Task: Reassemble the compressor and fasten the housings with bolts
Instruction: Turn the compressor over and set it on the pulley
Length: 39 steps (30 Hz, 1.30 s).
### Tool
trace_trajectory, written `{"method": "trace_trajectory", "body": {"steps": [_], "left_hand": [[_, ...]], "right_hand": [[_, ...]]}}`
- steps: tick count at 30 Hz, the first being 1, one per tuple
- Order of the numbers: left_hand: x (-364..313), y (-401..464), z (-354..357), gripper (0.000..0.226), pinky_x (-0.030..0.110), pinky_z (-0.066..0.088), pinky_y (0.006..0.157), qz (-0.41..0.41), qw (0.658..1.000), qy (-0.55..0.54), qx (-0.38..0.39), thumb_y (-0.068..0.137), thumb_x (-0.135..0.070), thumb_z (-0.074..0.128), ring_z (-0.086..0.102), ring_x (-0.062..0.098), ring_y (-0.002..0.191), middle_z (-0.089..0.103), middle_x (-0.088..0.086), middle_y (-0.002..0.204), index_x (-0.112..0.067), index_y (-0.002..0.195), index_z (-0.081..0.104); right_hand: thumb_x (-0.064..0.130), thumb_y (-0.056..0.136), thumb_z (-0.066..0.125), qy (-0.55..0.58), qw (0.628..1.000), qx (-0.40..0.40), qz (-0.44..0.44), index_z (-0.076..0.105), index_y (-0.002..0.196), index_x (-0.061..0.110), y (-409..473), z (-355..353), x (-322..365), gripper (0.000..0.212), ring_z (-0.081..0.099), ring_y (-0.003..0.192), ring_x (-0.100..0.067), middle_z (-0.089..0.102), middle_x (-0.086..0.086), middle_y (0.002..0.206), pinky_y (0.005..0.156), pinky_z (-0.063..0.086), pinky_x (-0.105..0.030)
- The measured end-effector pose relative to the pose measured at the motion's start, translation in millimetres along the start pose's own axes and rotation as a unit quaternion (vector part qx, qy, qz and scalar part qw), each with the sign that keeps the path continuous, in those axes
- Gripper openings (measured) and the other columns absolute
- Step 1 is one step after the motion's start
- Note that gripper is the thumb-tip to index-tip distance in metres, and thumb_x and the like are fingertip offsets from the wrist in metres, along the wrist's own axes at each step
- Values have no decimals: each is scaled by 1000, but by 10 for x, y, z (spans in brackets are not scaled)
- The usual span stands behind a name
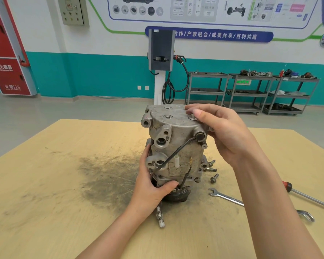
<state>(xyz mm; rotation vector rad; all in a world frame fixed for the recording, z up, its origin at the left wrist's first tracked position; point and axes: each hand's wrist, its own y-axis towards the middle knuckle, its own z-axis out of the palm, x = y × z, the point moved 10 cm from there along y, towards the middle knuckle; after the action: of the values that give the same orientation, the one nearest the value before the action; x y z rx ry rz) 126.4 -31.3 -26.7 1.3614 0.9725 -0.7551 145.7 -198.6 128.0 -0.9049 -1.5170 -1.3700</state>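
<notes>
- The compressor (pixel 176 146) stands upright on end near the middle of the wooden table (pixel 45 184), its dark pulley end down and its grey cast cover facing up.
- The left hand (pixel 151 186) is wrapped around the lower part of the body — thumb across the front just above the pulley, the other digits hidden behind the housing.
- The right hand (pixel 221 131) rests on the top cover at its right edge, thumb and forefinger pinched at a bolt (pixel 192 116) that sits in a hole there; only the washer and a bit of the head show under the thumb.
- A black wire (pixel 176 153) runs from a round plug on the upper housing down the front (its white connector (pixel 160 217) lies on the table below the left wrist).
- Three loose bolts (pixel 213 170) lie on the table just to the right of the compressor's base.
- A combination wrench (pixel 230 200) lies near them, partly crossed by the right forearm, and a red-handled screwdriver (pixel 307 196) lies farther right.
- A dark smudge (pixel 105 174) stains the tabletop to the left of the compressor.
</notes>
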Motion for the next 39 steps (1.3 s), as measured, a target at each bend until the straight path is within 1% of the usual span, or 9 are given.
{"method": "trace_trajectory", "body": {"steps": [5,10,13,16,27,30,33,36,39], "left_hand": [[-12,-1,-8,123,5,39,96,1,1000,4,-2,53,-75,79,48,-10,124,51,-17,137,-21,151,25],[-41,-4,5,118,4,37,95,3,1000,10,2,58,-63,82,48,-9,125,50,-10,140,-20,151,23],[-36,-5,6,113,3,37,94,4,1000,13,2,59,-55,81,48,-10,124,50,-12,139,-24,151,23],[-28,-2,6,114,3,38,96,2,1000,13,2,59,-54,81,47,-10,125,49,-11,140,-24,151,22],[-77,-8,-3,117,1,35,94,9,1000,11,-1,58,-58,81,46,-12,124,48,-11,141,-20,152,22],[-79,-12,-5,123,1,37,93,6,1000,6,-1,55,-70,81,48,-12,122,50,-13,138,-22,151,22],[-36,-7,3,110,1,38,91,0,1000,10,-1,58,-55,82,49,-12,121,51,-15,136,-29,148,24],[-15,10,-1,111,0,37,90,1,1000,10,-4,59,-48,80,48,-14,121,50,-16,137,-21,151,25],[-10,15,4,111,1,38,91,8,1000,6,-3,59,-46,79,48,-13,121,49,-15,138,-18,152,25]], "right_hand": [[5,89,65,-6,1000,-12,2,69,78,13,7,0,-8,14,67,91,-4,73,2,107,69,48,-14],[9,84,72,-7,999,-38,-11,67,73,15,21,-31,-11,14,68,93,-7,73,2,103,74,50,-18],[16,86,71,-28,999,-12,-13,72,84,17,11,-4,-11,2,67,94,-4,73,6,105,73,50,-14],[13,90,65,-41,999,6,-18,75,86,19,3,9,0,13,65,101,-5,72,6,108,73,48,-14],[13,86,70,-20,999,-48,-18,70,77,12,17,-18,-6,9,67,83,2,73,3,101,66,48,-9],[32,80,69,5,1000,-10,-8,72,92,15,-18,-4,10,21,66,90,-6,74,1,102,74,50,-19],[30,88,63,53,997,-53,-11,72,92,22,-59,-236,25,13,64,109,-17,74,1,107,92,46,-39],[23,95,59,-37,992,-123,6,69,93,21,-145,-633,-136,9,65,99,-17,74,3,92,86,47,-37],[29,93,64,-322,942,-10,94,67,89,25,-285,-818,-547,6,62,77,-18,70,4,80,72,50,-33]]}}
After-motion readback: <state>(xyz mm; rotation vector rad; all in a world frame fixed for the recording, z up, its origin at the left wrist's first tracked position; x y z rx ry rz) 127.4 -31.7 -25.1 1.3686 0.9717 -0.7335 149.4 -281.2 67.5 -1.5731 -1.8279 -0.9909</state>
